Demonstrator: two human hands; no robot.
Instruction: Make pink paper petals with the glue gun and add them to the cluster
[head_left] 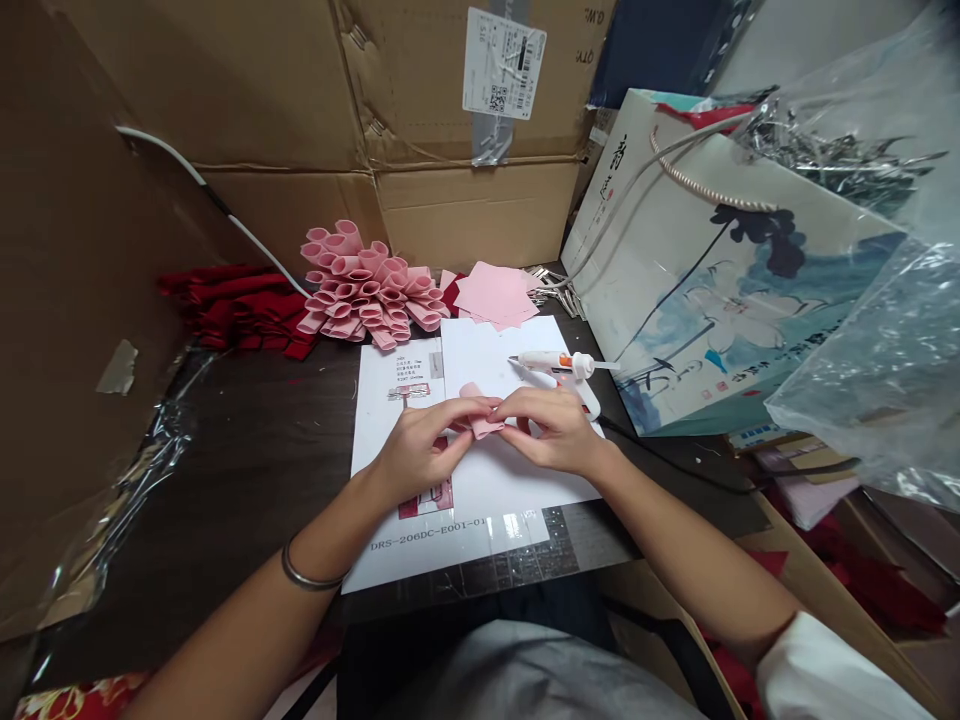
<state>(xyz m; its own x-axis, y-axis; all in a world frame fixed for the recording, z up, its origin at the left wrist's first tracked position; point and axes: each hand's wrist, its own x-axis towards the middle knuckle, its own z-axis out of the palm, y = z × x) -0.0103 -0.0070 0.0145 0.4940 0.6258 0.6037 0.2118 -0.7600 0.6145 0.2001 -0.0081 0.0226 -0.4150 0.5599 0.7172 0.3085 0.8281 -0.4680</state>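
Over the white paper sheets, my left hand and my right hand meet, fingertips pinched on one small piece of pink felt. The piece looks folded or partly rolled; my fingers hide much of it. Just beyond my right hand lies a white glue gun, its nozzle toward the left. Flat pink felt squares are stacked past the paper. To their left rises a pile of rolled pink felt tubes. A printed sheet shows beneath my left hand.
Dark red felt pieces lie at the back left. Metal clips sit by the squares. A paper gift bag and clear plastic stand at right; cardboard walls close off the back. A dark cord runs rightward.
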